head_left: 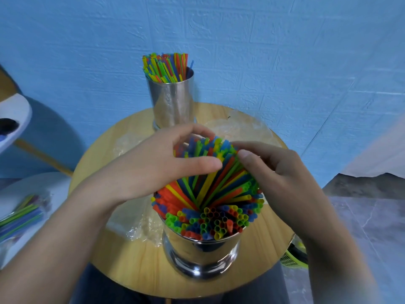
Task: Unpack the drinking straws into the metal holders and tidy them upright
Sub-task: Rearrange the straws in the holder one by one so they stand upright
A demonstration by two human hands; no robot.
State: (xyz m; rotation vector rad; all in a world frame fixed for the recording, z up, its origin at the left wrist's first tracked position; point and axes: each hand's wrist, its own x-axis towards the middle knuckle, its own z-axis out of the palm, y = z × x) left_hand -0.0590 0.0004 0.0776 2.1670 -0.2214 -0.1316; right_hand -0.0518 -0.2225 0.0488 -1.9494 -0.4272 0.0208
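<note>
A shiny metal holder (200,255) stands at the near edge of the round wooden table (122,255), packed with coloured straws (214,194) that fan out and lean away from me. My left hand (153,167) grips the leaning bunch from the left, thumb across the straws and fingers curled over their far ends. My right hand (282,174) holds the same bunch from the right, thumb against the tips. A second metal holder (173,102) at the table's far side carries upright straws (166,68).
Crumpled clear plastic wrap (238,128) lies on the table behind and left of the near holder. A sealed pack of straws (20,216) rests on a white surface at the left. A blue wall stands close behind the table. A green object (293,257) sits low right.
</note>
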